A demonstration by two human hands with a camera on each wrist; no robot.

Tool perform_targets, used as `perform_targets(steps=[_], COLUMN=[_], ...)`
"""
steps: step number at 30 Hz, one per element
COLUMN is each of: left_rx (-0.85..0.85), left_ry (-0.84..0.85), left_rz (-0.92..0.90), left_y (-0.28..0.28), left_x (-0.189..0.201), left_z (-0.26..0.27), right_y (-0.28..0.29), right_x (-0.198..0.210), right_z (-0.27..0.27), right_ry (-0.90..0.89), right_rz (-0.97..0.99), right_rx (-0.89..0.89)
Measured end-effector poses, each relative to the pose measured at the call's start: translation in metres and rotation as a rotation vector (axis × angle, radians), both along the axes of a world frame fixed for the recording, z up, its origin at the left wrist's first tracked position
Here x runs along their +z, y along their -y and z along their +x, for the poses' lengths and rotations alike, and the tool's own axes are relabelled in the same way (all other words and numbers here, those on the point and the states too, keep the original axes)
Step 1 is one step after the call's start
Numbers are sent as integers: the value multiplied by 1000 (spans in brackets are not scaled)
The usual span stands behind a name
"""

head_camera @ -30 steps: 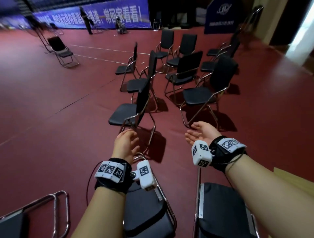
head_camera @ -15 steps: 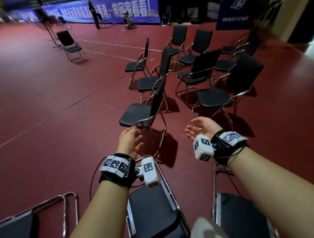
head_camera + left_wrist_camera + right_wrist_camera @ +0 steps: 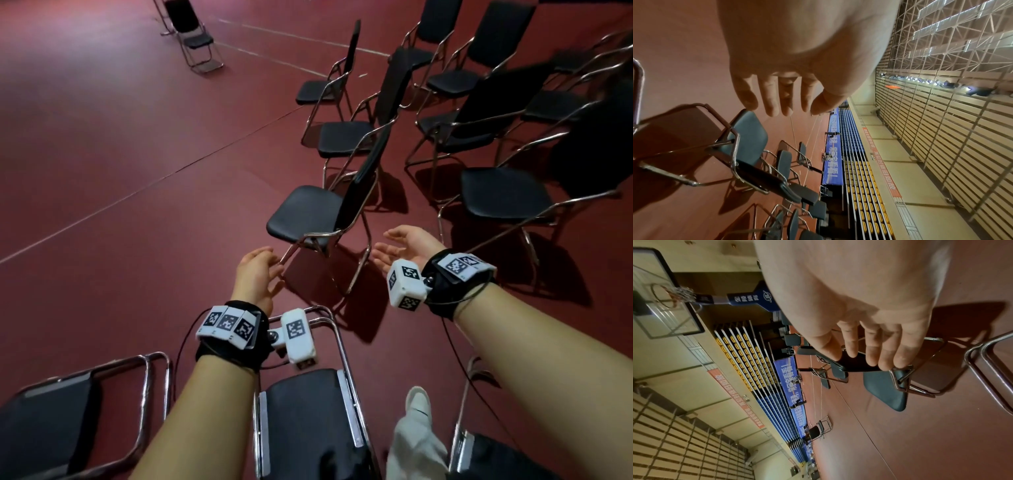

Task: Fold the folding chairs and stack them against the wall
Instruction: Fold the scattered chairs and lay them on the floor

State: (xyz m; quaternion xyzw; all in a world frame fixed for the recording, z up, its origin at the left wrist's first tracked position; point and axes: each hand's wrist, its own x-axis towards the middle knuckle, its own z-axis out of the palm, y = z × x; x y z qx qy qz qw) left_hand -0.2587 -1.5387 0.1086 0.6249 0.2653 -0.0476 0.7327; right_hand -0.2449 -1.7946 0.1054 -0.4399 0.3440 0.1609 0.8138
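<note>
- Looking down from the head view, the left hand (image 3: pixel 257 274) and right hand (image 3: pixel 407 245) reach out empty, fingers loosely spread, palms turned toward each other, either side of the rear legs of the nearest open chair (image 3: pixel 322 216), which stands on the red floor (image 3: pixel 120 171) ahead of the folded chairs (image 3: pixel 308 411) near the bottom edge. Neither hand touches it. The risk, as I judge it: the other open chairs (image 3: pixel 496 188) stand close on the right, so a swung frame could knock into them.
- In the left wrist view, the fingers (image 3: pixel 772 104) hang straight and apart, holding nothing, with the chair's seat (image 3: pixel 748 136) beyond them. A pinch is likely if a finger lies in the seat hinge when it shuts (the chrome tubes cross right there).
- In the right wrist view, the fingers (image 3: pixel 885 353) are slightly bent, gripping nothing; the chair's backrest (image 3: pixel 855 365) shows past them. Grabbing one side only could tip the chair.
</note>
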Motion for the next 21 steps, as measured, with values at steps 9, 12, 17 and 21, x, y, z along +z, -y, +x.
perform_targets(steps=[9,12,17,21], left_rx=[62,75,98,114], left_ry=[-119,-161,-205,-217], left_rz=[-53,-94,-81,-116], left_y=[122,144,151,151], left_x=[-35,-41,-53,-67], left_z=[163,194,244,294], right_y=[115,135,132,123], right_x=[-38,-44,-55,-67], right_z=[164,205,264,312], right_ry=[-124,-143,-145,-163], right_rz=[-11,-67,-67,-75], right_rx=[46,55,120,177])
